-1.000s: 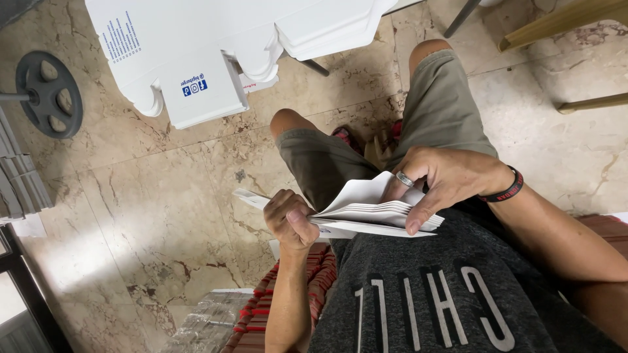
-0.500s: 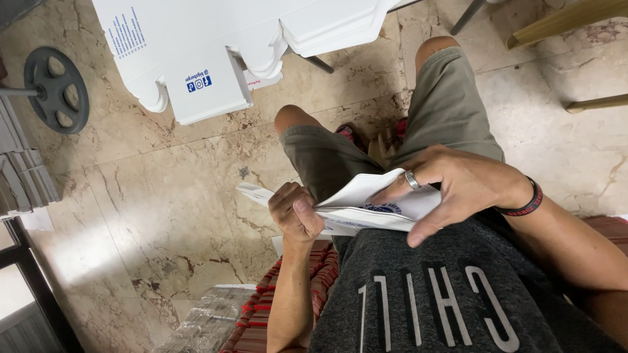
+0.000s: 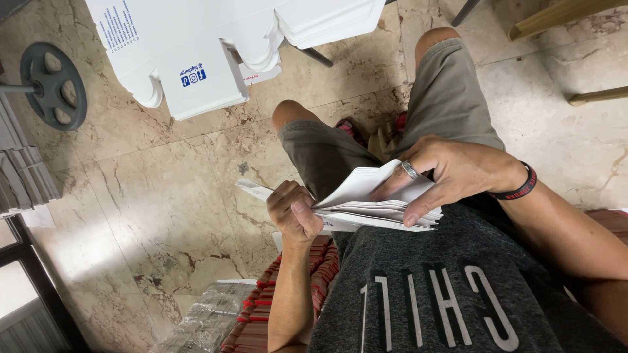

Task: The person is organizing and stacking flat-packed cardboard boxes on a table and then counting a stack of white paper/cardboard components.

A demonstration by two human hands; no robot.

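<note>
our left hand was closed around one end of a stack of flat white cardboard blanks over our lap, while our right hand gripped the far end and lifted the top blank. only that one looked parted, we judged; the rest stayed flat. more blanks lay on the marble floor beyond.

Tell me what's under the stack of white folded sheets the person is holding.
Under the stack of white sheets, held by the left hand and right hand, lie the olive shorts and dark grey shirt. The stack's underside is hidden.
</note>
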